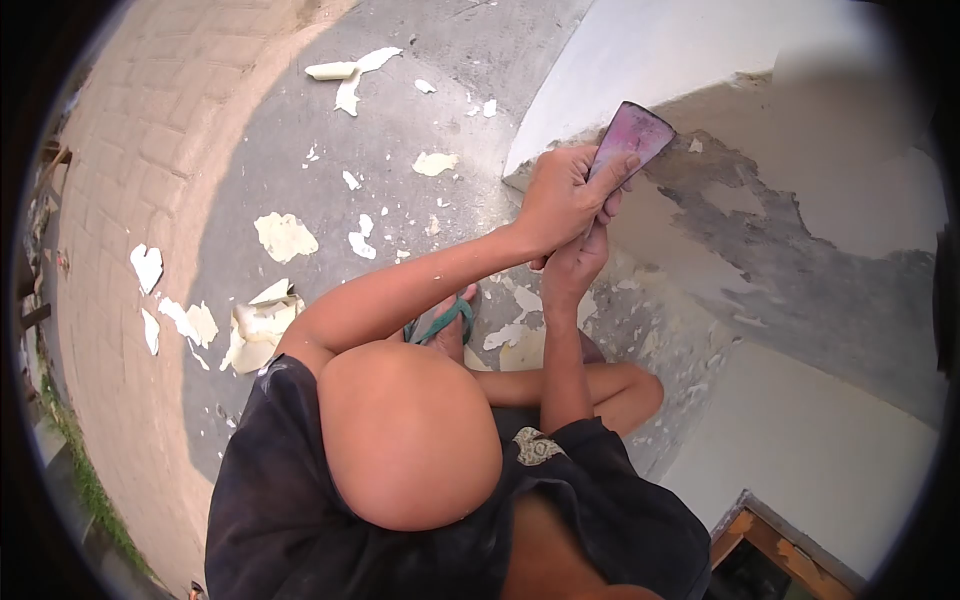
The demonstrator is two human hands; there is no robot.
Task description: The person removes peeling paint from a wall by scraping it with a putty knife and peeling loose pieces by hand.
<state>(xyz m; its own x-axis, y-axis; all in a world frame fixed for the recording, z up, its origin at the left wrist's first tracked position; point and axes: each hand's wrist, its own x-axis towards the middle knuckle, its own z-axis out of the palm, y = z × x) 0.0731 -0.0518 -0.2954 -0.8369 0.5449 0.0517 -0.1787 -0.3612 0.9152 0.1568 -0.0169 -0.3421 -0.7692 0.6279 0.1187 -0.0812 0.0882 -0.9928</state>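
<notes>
Scraper was up beside the wall, its flat blade near the L end of the bare grey patch; couldn't tell from this angle if the edge was touching. Both hands were closed on it: L hand gripped high, thumb laid along the blade; R hand was wrapped just below, prob. on the handle, which was mostly hidden.

Main risk, imo: a slip. W/ the paint edge ragged around the patch, the blade could've skidded off a loose bit or caught on a firm one, & b/c the L thumb sat so far fwd, a cut or scraped knuckles looked poss. No gloves on either hand. Too steep an angle or too much push might also have gouged the surface under the paint.

2nd: debris. Paint flakes lay all over the concrete floor, some right by the foot in its green flip-flop. Loose chips underfoot could've slid if weight shifted; sharp ones could've nicked bare skin.

3rd: posture. Body was folded low, L arm reaching past the raised bare knee, so a sudden release of the blade might've cost balance.
</notes>
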